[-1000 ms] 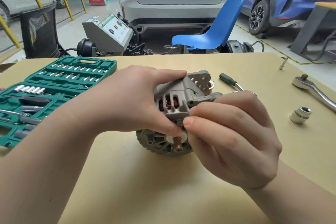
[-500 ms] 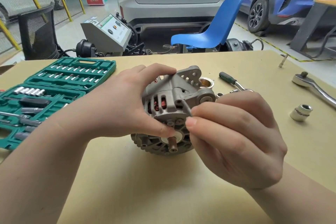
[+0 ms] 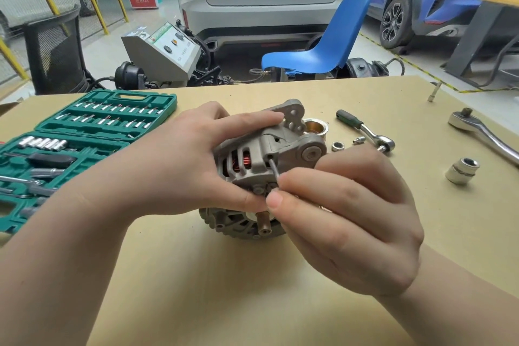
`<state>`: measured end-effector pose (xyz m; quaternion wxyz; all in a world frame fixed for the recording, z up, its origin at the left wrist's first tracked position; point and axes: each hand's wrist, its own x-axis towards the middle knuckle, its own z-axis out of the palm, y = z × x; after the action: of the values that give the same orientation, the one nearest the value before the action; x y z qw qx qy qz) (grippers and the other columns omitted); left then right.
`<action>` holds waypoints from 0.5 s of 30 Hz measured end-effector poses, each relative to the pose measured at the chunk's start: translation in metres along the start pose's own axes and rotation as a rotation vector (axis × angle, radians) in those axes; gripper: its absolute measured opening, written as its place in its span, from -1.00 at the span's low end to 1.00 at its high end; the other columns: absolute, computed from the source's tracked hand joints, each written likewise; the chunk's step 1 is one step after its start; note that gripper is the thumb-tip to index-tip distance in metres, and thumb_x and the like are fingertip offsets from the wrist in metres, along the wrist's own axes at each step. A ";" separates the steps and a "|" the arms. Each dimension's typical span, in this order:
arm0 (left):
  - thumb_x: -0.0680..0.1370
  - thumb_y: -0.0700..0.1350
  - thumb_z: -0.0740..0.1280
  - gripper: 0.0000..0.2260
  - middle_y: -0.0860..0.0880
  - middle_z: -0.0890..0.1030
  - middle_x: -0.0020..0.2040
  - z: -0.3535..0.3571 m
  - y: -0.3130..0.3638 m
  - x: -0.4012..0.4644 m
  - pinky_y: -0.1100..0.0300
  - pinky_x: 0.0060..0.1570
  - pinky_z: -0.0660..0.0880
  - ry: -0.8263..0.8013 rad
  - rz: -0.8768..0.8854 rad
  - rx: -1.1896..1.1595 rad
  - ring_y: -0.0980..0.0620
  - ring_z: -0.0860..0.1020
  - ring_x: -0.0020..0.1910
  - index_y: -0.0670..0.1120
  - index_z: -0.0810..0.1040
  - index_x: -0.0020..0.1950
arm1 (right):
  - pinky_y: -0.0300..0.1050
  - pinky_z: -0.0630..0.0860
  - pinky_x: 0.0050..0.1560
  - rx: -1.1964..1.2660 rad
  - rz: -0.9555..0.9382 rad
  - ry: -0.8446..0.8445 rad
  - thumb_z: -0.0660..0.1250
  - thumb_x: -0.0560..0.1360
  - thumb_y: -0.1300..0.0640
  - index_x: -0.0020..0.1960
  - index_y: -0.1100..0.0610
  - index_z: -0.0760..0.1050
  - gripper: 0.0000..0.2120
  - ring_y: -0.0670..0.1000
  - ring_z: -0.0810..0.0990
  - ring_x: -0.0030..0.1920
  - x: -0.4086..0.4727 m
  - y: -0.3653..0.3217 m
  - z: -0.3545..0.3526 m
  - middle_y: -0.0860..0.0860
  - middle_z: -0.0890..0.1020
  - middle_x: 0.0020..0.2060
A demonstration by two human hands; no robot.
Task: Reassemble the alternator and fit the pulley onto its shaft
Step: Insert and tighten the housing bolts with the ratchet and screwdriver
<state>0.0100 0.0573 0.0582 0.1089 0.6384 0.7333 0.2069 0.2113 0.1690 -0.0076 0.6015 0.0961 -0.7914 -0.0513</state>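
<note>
The grey alternator (image 3: 269, 154) lies tilted on the tan table (image 3: 365, 98), copper windings showing through its slots and its shaft (image 3: 262, 223) pointing toward me. My left hand (image 3: 179, 168) grips the housing from the left, thumb at the front face. My right hand (image 3: 345, 222) pinches a thin long bolt (image 3: 273, 168) whose far end sits in a hole in the housing. The brass-coloured pulley (image 3: 316, 128) stands just behind the alternator. A nut (image 3: 337, 146) lies to its right.
An open green socket set case (image 3: 84, 135) fills the table's left side. A small ratchet (image 3: 365, 129), a loose bolt (image 3: 359, 140), a white socket (image 3: 462, 171) and a large chrome ratchet (image 3: 483, 132) lie to the right. A blue chair (image 3: 323, 45) stands beyond the table.
The alternator has been tipped and turned left, exposing its mounting ear. My right hand has drawn back slightly, and the long bolt now shows between my fingers and the housing hole.
</note>
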 end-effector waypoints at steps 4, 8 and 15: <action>0.12 0.57 0.37 -0.18 0.22 0.43 0.08 0.000 0.001 0.002 0.30 -0.01 0.42 0.005 0.011 0.009 0.29 0.47 0.10 0.74 0.22 0.37 | 0.07 0.48 -0.22 -0.010 -0.004 0.007 0.52 0.48 0.30 0.04 0.18 0.66 -0.84 0.16 0.54 -0.16 0.000 0.000 0.000 0.10 0.73 -0.09; 0.11 0.56 0.37 -0.19 0.23 0.42 0.05 0.000 0.002 0.002 0.24 0.00 0.45 0.008 0.011 0.001 0.26 0.48 0.09 0.73 0.23 0.36 | 0.06 0.49 -0.20 -0.017 -0.006 0.019 0.53 0.47 0.30 0.05 0.18 0.67 -0.83 0.16 0.54 -0.14 -0.001 0.001 0.001 0.10 0.74 -0.09; 0.10 0.50 0.38 -0.19 0.20 0.43 0.05 0.000 0.003 0.002 0.17 0.02 0.49 0.011 -0.001 0.010 0.22 0.49 0.09 0.72 0.24 0.35 | 0.06 0.47 -0.20 -0.024 -0.013 0.012 0.51 0.49 0.28 0.02 0.18 0.73 -0.88 0.15 0.53 -0.14 -0.002 0.002 0.004 0.08 0.74 -0.08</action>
<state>0.0127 0.0597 0.0598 0.1017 0.6374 0.7354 0.2066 0.2075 0.1708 -0.0105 0.6070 0.0943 -0.7865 -0.0642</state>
